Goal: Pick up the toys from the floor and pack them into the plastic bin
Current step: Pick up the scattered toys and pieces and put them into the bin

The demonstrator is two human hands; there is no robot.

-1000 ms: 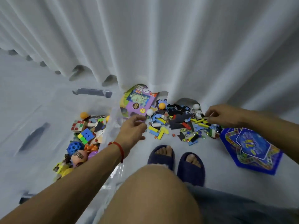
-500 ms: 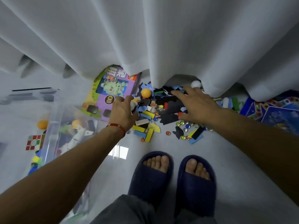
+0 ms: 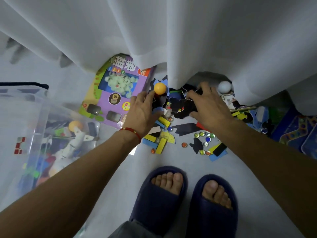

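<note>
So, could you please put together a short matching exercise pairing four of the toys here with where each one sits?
Things:
1. orange ball
2. white ball
3. toy rocket
4. marbles

Places:
A. inside the plastic bin
B. at the left hand fingertips
C. open floor in front of the slippers
D. under the curtain hem, beyond the right hand

Pairs: 1-B, 2-D, 3-A, 4-C

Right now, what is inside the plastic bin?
Through the plastic bin wall: an orange ball, a white toy, and a red-and-white cube. Deeper pieces blur together; the wall hides the rest.
</note>
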